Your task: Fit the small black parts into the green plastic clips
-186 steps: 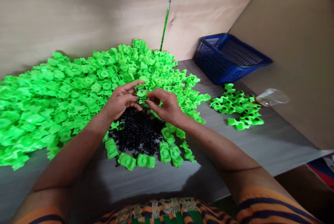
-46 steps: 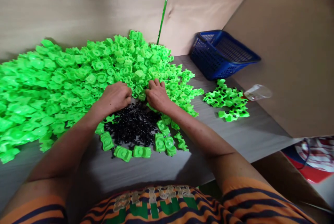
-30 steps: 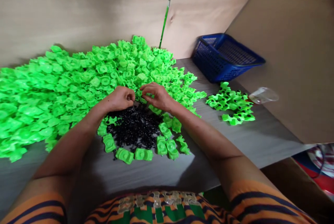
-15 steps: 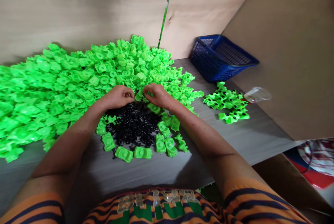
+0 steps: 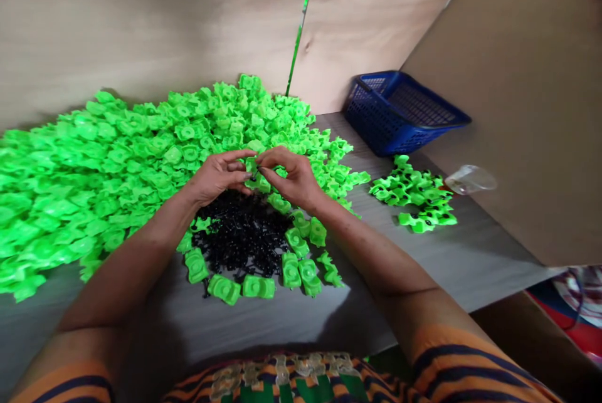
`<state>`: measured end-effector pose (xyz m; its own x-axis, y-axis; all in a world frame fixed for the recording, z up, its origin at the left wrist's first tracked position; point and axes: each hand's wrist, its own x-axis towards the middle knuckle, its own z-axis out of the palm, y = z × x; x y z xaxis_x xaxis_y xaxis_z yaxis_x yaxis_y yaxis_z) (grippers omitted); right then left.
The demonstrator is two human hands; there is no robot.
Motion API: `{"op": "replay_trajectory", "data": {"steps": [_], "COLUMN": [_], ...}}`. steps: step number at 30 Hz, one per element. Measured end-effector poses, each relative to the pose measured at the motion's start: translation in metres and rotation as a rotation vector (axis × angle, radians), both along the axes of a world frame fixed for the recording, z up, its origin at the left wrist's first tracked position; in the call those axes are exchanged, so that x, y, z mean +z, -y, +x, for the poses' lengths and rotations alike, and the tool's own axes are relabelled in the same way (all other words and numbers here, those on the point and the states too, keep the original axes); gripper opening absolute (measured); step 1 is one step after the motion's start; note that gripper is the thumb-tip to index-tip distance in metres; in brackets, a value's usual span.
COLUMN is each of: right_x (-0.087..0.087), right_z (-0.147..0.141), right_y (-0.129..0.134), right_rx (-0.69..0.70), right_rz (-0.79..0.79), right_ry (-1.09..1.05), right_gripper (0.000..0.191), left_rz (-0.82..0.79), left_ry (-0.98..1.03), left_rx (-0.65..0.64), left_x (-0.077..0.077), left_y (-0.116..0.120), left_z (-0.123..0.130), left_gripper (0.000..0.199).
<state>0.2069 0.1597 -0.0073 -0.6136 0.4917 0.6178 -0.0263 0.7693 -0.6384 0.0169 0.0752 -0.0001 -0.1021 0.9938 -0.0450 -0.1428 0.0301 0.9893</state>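
My right hand (image 5: 291,177) pinches a small thin black part (image 5: 256,172) between thumb and fingertips. My left hand (image 5: 223,174) meets it from the other side, its index finger stretched out above and its lower fingers closed at the dark end of the part. Just behind the fingertips lies a green plastic toy car body (image 5: 259,185), partly hidden. Below both hands spreads a pile of small black pin-like parts (image 5: 242,234). Green car bodies (image 5: 258,287) lie around the front and right of that pile.
A large heap of green plastic pieces (image 5: 117,165) covers the table's left and back. To the right are a cluster of green pieces with black parts (image 5: 416,187), a clear plastic cup (image 5: 470,178) and a blue basket (image 5: 399,111). Wooden boards (image 5: 188,27) enclose the back and right.
My hands have come together from slightly apart, and a black part now shows between their fingertips. My left index finger has straightened. The view has tilted slightly upward.
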Motion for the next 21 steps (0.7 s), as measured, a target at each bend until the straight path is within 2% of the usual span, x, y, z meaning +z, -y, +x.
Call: {"op": "replay_trajectory", "data": {"steps": [4,8,15,21], "right_x": [-0.002,-0.008,-0.015,-0.017], "right_z": [-0.003,-0.008,-0.010,-0.010], "right_y": [0.004,0.006,0.007,0.006], "right_rx": [-0.183,-0.186,-0.168,-0.182], "right_rz": [-0.060,-0.182,-0.032,0.012], "right_ry": [-0.112,-0.118,-0.101,-0.103], "right_gripper": [0.017,0.019,0.022,0.022], "left_rz": [0.043,0.042,-0.023,-0.038], "left_ry": [0.059,0.109,0.121,0.138], "left_rx": [0.118,0.174,0.143,0.140], "left_x": [0.001,0.001,-0.003,0.000], "left_y": [0.000,0.000,0.000,0.001], "left_z": [0.005,0.012,0.016,0.019], "left_gripper": [0.066,0.067,0.065,0.060]}}
